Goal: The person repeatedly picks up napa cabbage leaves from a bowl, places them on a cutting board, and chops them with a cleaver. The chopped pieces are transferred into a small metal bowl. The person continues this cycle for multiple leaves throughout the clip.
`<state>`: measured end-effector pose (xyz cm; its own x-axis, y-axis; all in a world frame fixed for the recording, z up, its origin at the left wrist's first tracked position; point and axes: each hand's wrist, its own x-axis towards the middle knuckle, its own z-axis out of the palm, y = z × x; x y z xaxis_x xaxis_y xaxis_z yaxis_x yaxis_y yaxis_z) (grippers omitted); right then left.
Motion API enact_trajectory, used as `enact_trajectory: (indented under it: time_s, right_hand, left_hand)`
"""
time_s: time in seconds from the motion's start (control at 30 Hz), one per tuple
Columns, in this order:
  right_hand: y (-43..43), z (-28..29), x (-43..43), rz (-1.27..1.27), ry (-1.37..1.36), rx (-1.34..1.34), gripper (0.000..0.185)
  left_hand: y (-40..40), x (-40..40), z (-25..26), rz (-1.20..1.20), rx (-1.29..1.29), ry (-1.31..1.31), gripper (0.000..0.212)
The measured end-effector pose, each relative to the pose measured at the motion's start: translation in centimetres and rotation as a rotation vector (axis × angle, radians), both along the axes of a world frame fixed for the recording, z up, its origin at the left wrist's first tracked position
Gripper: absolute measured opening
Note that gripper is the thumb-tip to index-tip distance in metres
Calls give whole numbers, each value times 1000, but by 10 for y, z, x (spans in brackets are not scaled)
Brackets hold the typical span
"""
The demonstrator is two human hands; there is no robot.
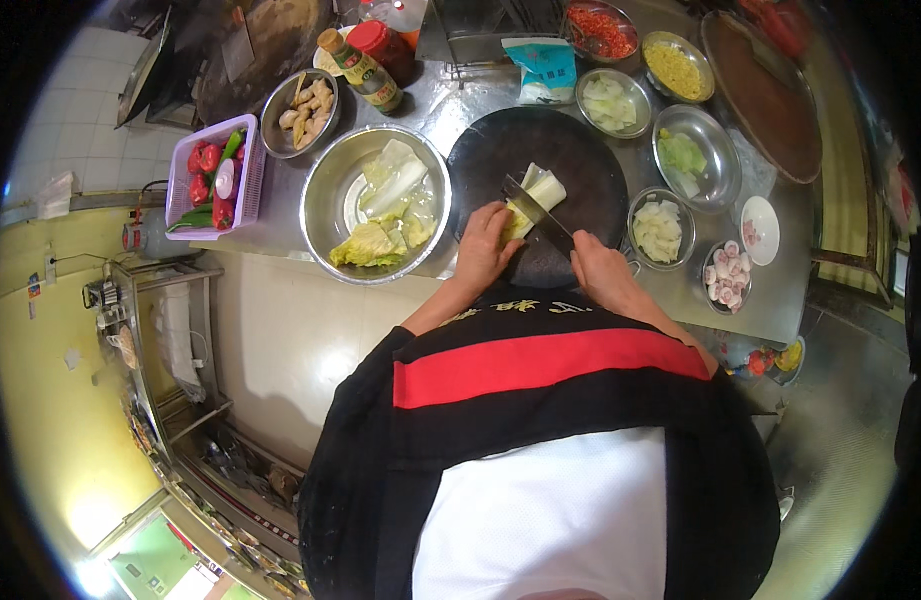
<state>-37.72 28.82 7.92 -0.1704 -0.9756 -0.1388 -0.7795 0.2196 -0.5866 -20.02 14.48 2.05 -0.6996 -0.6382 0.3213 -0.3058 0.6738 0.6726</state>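
On the round dark chopping board (pixel 580 157) lies a piece of Chinese cabbage (pixel 547 190), its white stalk pointing away from me. My left hand (pixel 486 246) presses on its leafy near end, fingers curled. In my right hand (pixel 599 268) is the handle of a kitchen knife (pixel 541 216), whose blade slants across the cabbage. Whether the edge has gone through the stalk is hidden. Left of the board, a large steel basin (pixel 316 208) holds more cabbage leaves (pixel 394 180).
Left are a purple basket (pixel 177 196) of peppers and a bowl of ginger (pixel 310 112). Behind stand a sauce bottle (pixel 361 71), a red-lidded jar (pixel 378 49) and a blue packet (pixel 543 71). Rightward are cut cabbage bowls (pixel 614 105), garlic (pixel 729 276) and a white bowl (pixel 764 240).
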Motion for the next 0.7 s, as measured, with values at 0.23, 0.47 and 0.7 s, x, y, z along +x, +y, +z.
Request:
enact_trajectory:
  time_s: [0.23, 0.47, 0.7]
  right_hand:
    - [-30, 2, 18, 65, 107, 124, 14]
    - [-81, -24, 17, -83, -9, 109, 13]
    - [-27, -9, 4, -245, -47, -30, 14]
  left_hand:
    - [-1, -7, -11, -74, -43, -31, 40]
    - [-3, 1, -10, -31, 39, 4, 49]
    - [-13, 4, 4, 13, 428, 56, 48]
